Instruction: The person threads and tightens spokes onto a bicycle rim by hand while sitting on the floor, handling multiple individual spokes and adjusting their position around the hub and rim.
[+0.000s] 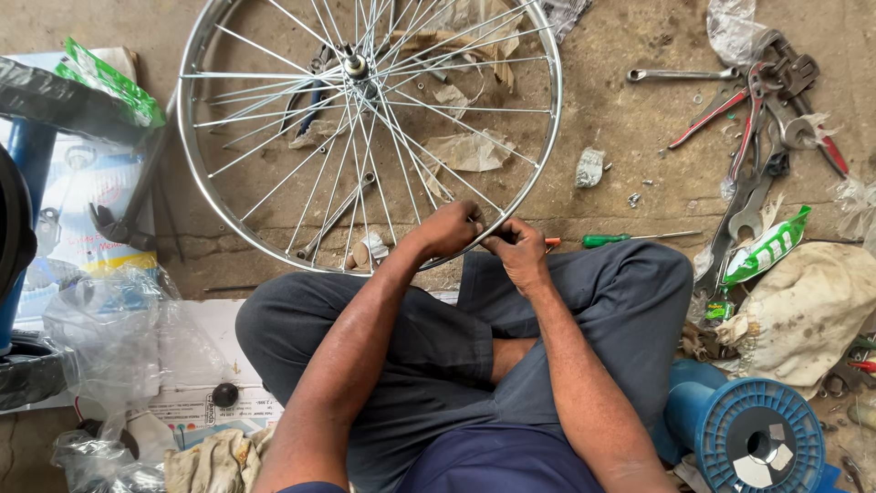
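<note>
— Since the bicycle wheel (370, 128) lies flat on the concrete floor (630, 173) straight ahead of the crossed legs, where does it sit relative to the two hands?

— Its near edge comes right up to them. The rim (550, 137) curves past just under the knuckles, and the hub (354, 64) is well beyond, farther from the body. The spokes (401, 164) fan from the hub toward the hands, so the one being handled runs roughly away from the person, slanting up and left.

— Which hand is closer to the work?

— Both meet at the same stretch of rim. The left hand (449, 228) rests on the inside of the rim among the spoke ends; the right hand (518, 248) sits just beside it, over the rim's outer edge, the two nearly touching.

— And the fingers?

— The left fingers (470, 219) are curled tight, closed around the rim or a spoke end; which of the two cannot be told. The right fingers (504, 239) are pressed together in a pinch on something small at the rim, too tiny to identify.

— Anything lying close by?

— A green-handled screwdriver (630, 239) lies on the floor just right of the right hand, its shaft pointing away to the right. Wrenches and pliers (762, 119) are heaped well apart, upper right, and a blue spool (753, 438) stands by the right knee.
</note>
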